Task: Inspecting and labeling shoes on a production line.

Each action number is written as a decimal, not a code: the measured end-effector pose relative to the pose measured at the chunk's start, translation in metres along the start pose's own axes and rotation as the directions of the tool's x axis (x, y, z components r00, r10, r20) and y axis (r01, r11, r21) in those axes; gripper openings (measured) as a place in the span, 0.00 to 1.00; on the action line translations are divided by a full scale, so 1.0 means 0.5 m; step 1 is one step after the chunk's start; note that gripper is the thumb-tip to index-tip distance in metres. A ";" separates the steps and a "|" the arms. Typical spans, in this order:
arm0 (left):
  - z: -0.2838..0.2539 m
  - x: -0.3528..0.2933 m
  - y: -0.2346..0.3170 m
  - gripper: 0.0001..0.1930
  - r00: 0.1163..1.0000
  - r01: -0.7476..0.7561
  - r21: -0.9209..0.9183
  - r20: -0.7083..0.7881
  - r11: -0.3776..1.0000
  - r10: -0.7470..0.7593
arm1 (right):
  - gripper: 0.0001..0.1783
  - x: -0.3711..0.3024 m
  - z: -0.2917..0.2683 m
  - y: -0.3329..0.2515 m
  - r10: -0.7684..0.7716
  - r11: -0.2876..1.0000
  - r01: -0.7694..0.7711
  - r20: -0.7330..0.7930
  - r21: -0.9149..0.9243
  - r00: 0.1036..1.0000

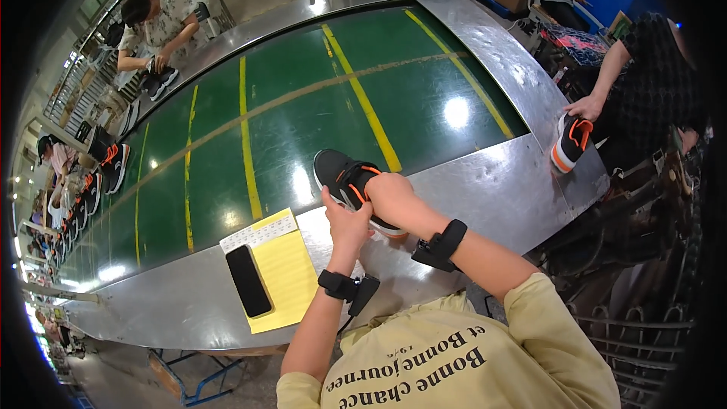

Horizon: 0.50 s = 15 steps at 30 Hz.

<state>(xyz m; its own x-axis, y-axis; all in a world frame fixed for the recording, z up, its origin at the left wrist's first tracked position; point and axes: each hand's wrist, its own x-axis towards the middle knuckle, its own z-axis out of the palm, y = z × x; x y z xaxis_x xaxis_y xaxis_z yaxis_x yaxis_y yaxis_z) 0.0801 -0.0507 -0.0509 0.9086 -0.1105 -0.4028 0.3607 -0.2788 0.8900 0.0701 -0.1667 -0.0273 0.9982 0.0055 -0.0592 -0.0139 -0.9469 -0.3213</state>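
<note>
A black sneaker with orange trim and a pale sole lies at the belt's near edge, toe pointing to the far left. My left hand grips its near side, thumb raised along the upper. Over the shoe's opening sits my right hand, fingers bent down and partly hidden; whether they hold the collar or something inside cannot be seen. Both wrists wear black straps with small dark devices. Left of my left hand, a black phone rests on a yellow paper pad beside a white printed strip.
A green conveyor belt with yellow stripes runs inside a metal table frame. At the right, another person's hand holds a black and orange sneaker. More shoes line the far left, where a person handles a dark shoe.
</note>
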 end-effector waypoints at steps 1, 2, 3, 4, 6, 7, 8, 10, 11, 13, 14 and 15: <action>0.000 0.005 -0.003 0.50 1.000 0.004 -0.003 0.005 1.000 -0.004 | 0.07 0.006 0.003 0.003 0.025 1.000 -0.025 0.005 -0.001 1.000; -0.004 0.010 -0.008 0.50 0.999 -0.002 -0.095 0.036 0.995 0.006 | 0.07 0.008 0.002 0.010 0.029 1.000 -0.029 0.009 -0.005 1.000; -0.008 0.009 -0.010 0.49 0.998 -0.003 -0.183 0.068 0.983 0.016 | 0.07 0.008 -0.003 0.011 0.071 0.997 -0.071 0.021 0.001 0.997; -0.010 0.004 -0.012 0.49 0.997 0.002 -0.183 0.074 0.983 0.012 | 0.07 0.008 -0.005 0.012 0.112 0.994 -0.112 0.034 0.006 0.993; -0.018 -0.012 -0.012 0.48 0.995 -0.001 -0.324 0.091 0.946 0.032 | 0.06 0.013 0.001 0.018 0.123 0.992 -0.122 0.064 -0.015 0.990; -0.018 -0.016 -0.013 0.48 0.995 0.000 -0.325 0.094 0.946 0.033 | 0.06 0.017 0.003 0.021 0.128 0.991 -0.126 0.091 -0.035 0.988; -0.018 -0.021 -0.016 0.48 0.995 -0.001 -0.359 0.090 0.933 0.036 | 0.07 0.017 0.003 0.022 0.125 0.992 -0.123 0.112 -0.020 0.986; -0.014 -0.027 -0.021 0.47 0.996 -0.009 -0.426 0.081 0.905 0.048 | 0.11 0.015 -0.007 0.016 0.138 0.990 -0.133 0.142 -0.041 0.980; -0.013 -0.029 -0.020 0.47 0.995 -0.010 -0.428 0.084 0.904 0.051 | 0.15 0.016 -0.009 0.014 0.148 0.988 -0.141 0.173 -0.057 0.974; -0.009 -0.034 -0.013 0.47 0.996 0.006 -0.427 0.080 0.904 0.031 | 0.16 0.012 -0.002 0.018 0.153 0.987 -0.142 0.161 -0.077 0.975; -0.008 -0.035 -0.012 0.46 0.996 0.008 -0.432 0.086 0.902 0.033 | 0.16 0.011 0.001 0.023 0.149 0.988 -0.140 0.152 -0.064 0.977; -0.009 -0.034 -0.016 0.46 0.996 0.008 -0.432 0.087 0.902 0.033 | 0.16 0.012 0.003 0.023 0.138 0.990 -0.132 0.146 -0.049 0.980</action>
<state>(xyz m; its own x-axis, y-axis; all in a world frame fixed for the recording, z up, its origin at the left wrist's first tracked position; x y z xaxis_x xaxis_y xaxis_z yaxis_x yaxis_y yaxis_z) 0.0628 -0.0424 -0.0500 0.8981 -0.2022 -0.3907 0.4239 0.1603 0.8914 0.0758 -0.1773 -0.0328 0.9675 -0.0785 -0.2402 -0.1430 -0.9538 -0.2643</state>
